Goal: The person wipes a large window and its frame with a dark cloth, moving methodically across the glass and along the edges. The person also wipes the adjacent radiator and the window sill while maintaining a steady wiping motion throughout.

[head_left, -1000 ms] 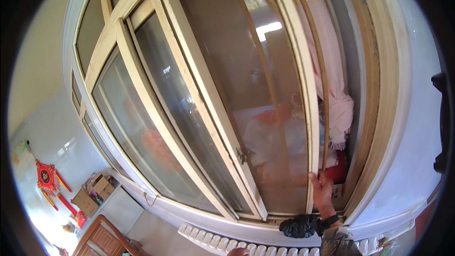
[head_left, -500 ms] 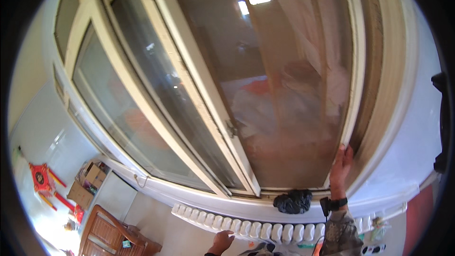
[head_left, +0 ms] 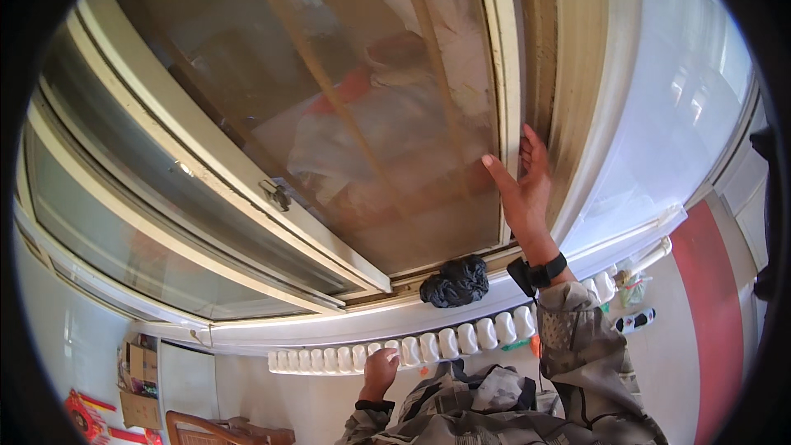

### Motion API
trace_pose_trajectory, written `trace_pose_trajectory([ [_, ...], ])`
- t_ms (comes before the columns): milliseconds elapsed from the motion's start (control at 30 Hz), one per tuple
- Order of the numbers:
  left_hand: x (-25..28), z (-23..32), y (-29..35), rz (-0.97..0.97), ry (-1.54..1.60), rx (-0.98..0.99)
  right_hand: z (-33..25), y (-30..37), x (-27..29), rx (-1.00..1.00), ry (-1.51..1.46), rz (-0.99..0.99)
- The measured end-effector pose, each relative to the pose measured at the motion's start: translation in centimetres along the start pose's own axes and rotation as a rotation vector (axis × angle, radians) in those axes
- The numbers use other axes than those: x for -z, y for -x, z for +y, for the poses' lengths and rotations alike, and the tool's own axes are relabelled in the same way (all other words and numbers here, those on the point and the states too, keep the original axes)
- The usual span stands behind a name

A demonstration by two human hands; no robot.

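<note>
My right hand [head_left: 527, 185] is at the right edge of a cream-framed sliding window sash [head_left: 509, 74]. Its thumb reaches over the front of the frame toward the glass, and the fingers curl past the outer edge into the channel. A dark band with a small black box circles that wrist. Low in the view, in front of the radiator [head_left: 449, 344], my left hand [head_left: 381, 375] hangs with loosely bent fingers and nothing visible in it. A crumpled black plastic bag [head_left: 455, 282] lies on the sill below the sash, left of my right wrist.
A metal latch [head_left: 276, 195] sticks out from the sash's left frame. Overlapping panes [head_left: 148, 255] stand farther left. Cardboard boxes [head_left: 138, 383] and a wooden chair [head_left: 206, 428] are at lower left. A red strip [head_left: 709, 305] runs along the floor at right.
The view has turned right and down, showing more of my camouflage sleeves. My right hand sits slightly higher along the sash edge, its thumb now spread over the front. The black bag stays on the sill.
</note>
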State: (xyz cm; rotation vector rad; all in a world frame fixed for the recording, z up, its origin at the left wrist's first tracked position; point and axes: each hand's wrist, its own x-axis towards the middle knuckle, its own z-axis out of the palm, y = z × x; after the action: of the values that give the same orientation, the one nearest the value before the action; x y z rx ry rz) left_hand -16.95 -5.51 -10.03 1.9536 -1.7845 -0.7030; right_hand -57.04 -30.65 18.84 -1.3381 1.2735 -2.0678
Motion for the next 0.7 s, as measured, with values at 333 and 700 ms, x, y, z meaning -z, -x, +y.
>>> trace_pose_trajectory([
  [333,0.4,-1.5,0.9,-0.013,0.011,0.047,0.3,-1.0,-0.8,0.049,0.198,0.058],
  [700,0.3,-1.2,1.1,-0.016,-0.036,0.063,1.3,0.3,-0.8,0.137,0.269,0.056],
])
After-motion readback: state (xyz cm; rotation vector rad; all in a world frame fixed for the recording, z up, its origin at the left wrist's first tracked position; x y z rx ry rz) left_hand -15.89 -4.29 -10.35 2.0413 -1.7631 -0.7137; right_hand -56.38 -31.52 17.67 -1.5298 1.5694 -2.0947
